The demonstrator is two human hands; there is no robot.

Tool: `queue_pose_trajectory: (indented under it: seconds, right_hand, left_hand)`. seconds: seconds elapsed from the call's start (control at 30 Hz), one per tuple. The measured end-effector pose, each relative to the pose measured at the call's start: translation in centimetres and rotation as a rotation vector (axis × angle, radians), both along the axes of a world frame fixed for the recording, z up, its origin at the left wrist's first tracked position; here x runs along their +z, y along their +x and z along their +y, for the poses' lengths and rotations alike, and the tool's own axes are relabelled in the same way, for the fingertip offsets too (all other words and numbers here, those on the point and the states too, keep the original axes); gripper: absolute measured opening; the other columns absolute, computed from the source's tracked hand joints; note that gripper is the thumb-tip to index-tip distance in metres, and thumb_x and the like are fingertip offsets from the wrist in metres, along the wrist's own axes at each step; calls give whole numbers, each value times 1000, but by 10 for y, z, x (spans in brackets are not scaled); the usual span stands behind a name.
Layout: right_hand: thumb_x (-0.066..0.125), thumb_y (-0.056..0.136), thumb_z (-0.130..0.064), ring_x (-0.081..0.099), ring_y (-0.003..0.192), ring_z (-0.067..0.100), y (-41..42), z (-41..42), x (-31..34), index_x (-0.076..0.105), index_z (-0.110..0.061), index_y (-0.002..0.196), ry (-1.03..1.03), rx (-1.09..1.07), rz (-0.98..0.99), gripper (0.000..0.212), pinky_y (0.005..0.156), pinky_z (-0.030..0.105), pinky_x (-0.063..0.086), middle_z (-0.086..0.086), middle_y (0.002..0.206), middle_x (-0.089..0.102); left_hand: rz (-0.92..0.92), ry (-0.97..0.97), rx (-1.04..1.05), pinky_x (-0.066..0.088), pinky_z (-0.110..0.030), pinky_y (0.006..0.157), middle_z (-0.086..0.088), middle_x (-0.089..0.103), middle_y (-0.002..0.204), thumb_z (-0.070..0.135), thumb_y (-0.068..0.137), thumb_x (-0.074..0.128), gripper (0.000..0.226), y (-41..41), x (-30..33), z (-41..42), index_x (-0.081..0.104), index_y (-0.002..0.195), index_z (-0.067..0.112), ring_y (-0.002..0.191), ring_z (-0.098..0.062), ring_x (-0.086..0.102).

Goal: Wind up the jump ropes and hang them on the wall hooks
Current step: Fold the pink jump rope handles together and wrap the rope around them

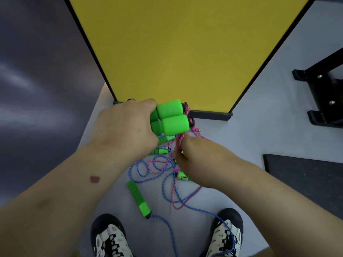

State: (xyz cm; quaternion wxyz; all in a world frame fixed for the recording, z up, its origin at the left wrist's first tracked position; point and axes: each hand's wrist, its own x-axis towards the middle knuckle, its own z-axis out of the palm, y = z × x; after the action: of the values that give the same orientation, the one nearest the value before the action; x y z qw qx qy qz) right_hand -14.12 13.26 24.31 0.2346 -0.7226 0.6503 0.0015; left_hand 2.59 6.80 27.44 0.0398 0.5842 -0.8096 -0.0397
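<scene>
My left hand (126,130) grips two bright green foam handles (170,117) side by side, their ends pointing right. A pink braided rope (193,129) comes out of those handles. My right hand (191,160) pinches this pink rope just below the handles. On the grey floor lie tangled loops of a blue rope (141,168) mixed with more pink rope. A loose green handle (138,198) lies on the floor between my arms, with blue rope trailing from its end toward my shoes. More green handles (161,145) are partly hidden under my hands.
A yellow panel (181,49) with a black frame stands upright straight ahead. Black metal frame feet (319,86) sit at the right, and a dark mat (306,177) lies beside my right arm. My two shoes (109,238) stand at the bottom; blue rope crosses the right one.
</scene>
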Motion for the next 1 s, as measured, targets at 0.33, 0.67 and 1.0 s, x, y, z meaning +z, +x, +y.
queue_pose_trajectory:
  seconds: [0.33, 0.67, 1.0]
  right_hand:
    - [42, 94, -54, 49, 72, 23, -6, -1, 52, 38, -24, 79, 58, -75, 123, 34, 51, 31, 27, -3, 77, 47]
    - [53, 96, -55, 54, 75, -10, -4, -13, 22, 36, -41, 146, -44, -430, -779, 55, 63, 11, 39, -24, 90, 55]
    - [47, 103, -42, 59, 46, 16, -6, -16, 23, 56, -23, 100, -301, -543, -881, 21, 42, 27, 42, -4, 63, 55]
  left_hand:
    - [-120, -81, -35, 32, -36, 68, -3, 57, 92, 19, 73, 64, 43, 3, -14, 1, 53, 114, 28, 89, -34, 60]
    - [-55, -159, -174, 31, -36, 67, 2, 56, 92, 22, 66, 70, 51, -7, -17, 7, 51, 113, 25, 89, -31, 58]
    - [85, -47, -231, 47, -40, 71, 4, 55, 99, 39, 71, 66, 53, -7, -3, 9, 51, 121, 27, 94, -28, 58]
